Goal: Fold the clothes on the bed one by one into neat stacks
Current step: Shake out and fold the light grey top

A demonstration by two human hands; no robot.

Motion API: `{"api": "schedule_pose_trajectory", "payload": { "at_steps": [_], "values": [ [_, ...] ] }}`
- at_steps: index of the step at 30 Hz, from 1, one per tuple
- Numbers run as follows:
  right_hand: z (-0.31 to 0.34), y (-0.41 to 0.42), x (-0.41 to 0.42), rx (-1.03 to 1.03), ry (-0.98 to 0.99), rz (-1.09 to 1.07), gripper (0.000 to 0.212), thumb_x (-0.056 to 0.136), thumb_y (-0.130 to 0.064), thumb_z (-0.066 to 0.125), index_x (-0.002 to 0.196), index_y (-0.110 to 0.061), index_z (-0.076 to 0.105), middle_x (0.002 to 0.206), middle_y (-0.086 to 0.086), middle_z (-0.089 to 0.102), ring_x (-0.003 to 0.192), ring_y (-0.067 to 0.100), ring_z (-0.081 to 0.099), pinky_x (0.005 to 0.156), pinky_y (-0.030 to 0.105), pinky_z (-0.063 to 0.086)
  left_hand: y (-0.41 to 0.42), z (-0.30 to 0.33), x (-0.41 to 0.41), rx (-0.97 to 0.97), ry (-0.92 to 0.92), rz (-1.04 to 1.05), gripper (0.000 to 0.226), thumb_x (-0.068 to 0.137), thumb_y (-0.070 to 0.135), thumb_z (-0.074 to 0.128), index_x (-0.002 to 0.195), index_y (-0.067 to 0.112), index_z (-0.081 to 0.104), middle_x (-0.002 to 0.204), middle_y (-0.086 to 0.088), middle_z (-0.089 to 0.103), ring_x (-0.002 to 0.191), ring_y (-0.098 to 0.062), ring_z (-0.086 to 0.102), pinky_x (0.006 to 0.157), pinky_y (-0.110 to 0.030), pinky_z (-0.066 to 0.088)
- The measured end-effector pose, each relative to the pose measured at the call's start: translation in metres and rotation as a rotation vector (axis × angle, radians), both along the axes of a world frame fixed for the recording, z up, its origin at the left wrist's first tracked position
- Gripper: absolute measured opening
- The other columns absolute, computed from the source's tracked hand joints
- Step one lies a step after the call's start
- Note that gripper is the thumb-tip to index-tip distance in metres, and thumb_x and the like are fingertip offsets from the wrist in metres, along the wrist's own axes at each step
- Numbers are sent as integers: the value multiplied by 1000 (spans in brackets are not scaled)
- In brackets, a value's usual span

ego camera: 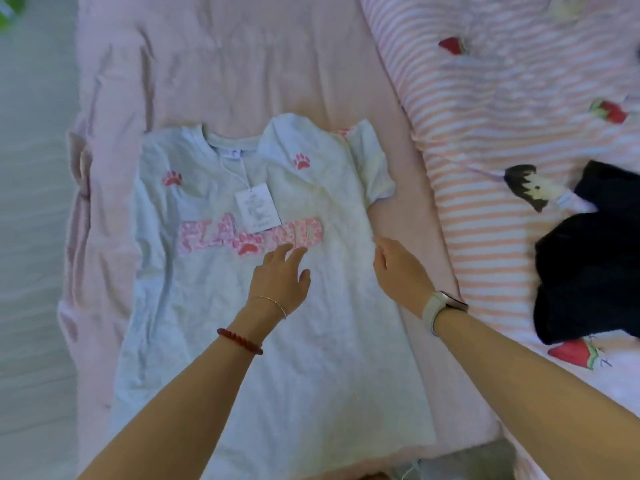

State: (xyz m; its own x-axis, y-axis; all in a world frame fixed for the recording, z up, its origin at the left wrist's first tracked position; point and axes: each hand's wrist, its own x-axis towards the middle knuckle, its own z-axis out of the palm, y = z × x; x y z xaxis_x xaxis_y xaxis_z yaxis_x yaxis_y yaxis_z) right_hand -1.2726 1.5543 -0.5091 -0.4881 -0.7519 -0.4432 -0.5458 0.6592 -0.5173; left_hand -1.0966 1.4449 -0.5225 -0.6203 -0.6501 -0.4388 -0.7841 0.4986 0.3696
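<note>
A pale T-shirt (207, 306) with pink lettering and red paw prints lies spread face up on the pink bed sheet (242, 57). A white paper tag (258, 211) hangs from its collar onto the chest. My left hand (282, 275) rests flat on the shirt's middle just below the lettering, fingers straight. My right hand (398, 268) hovers at the shirt's right edge below the short sleeve (375, 168), fingers relaxed, holding nothing. A dark navy garment (588, 254) lies crumpled at the right.
A pink-and-white striped quilt (502, 133) with strawberry and cartoon prints covers the right side of the bed, under the navy garment. The bed's left edge runs down beside a pale floor (31, 237).
</note>
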Motion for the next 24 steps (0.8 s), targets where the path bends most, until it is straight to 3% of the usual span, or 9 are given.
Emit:
{"api": "schedule_pose_trajectory", "payload": {
  "at_steps": [2,7,9,11,13,17,19,22,24],
  "values": [
    [-15,-30,-23,-70,-3,-169,22,98,-14,34,104,-2,51,103,15,54,95,33,52,73,33,36,-24,-10,-21,-16,33,-9,52,95,30,44,144,22,30,153,-6,24,136,-28,27,105,-42,35],
    [-49,-87,-79,-90,-111,-380,28,98,-22,38,121,-8,45,112,13,48,101,24,48,82,34,38,-56,-34,-66,-36,84,-83,62,95,35,44,149,28,13,158,-1,3,143,-25,10,103,-44,36],
    [-63,-104,-97,-29,-129,-427,31,96,-29,44,116,-5,47,108,15,49,100,26,49,82,35,40,-62,-41,-81,-35,81,-100,65,95,37,44,149,31,8,158,2,-4,144,-24,2,103,-45,38],
    [-70,-113,-107,-13,-220,-484,22,95,-29,47,89,-9,52,86,10,51,80,25,50,68,31,39,-64,-45,-96,-64,73,-124,67,94,40,44,149,33,6,157,2,-9,144,-25,-5,106,-43,33],
    [-64,-117,-112,-83,-252,-532,33,95,-21,47,64,-13,39,64,1,40,60,17,37,53,26,28,-67,-44,-111,-126,107,-176,65,93,40,44,148,32,11,157,-2,-7,144,-29,-8,110,-44,26],
    [-26,-97,-120,-489,200,-476,17,97,-16,45,82,-9,49,77,-1,47,60,10,34,54,27,23,-68,-36,-141,-282,335,-233,52,90,37,38,140,22,41,151,-14,28,138,-44,22,103,-58,33],
    [-13,-79,-126,-510,319,-415,15,97,-14,47,91,-3,53,86,3,49,68,13,41,57,30,30,-67,-39,-154,-343,248,-300,51,91,37,35,139,23,43,150,-14,30,136,-45,25,103,-61,30],
    [-15,-54,-132,-268,386,-272,19,97,-13,47,93,3,57,95,16,54,77,32,51,56,36,37,-69,-54,-166,-205,-116,-343,51,97,40,32,146,32,22,158,-2,0,143,-36,-2,111,-60,8],
    [-20,-44,-134,-195,431,-204,19,96,-12,49,92,4,59,95,18,56,80,35,53,54,33,35,-74,-63,-173,-192,-249,-307,52,96,42,33,145,35,18,158,4,-3,143,-30,-7,111,-57,4]
  ]
}}
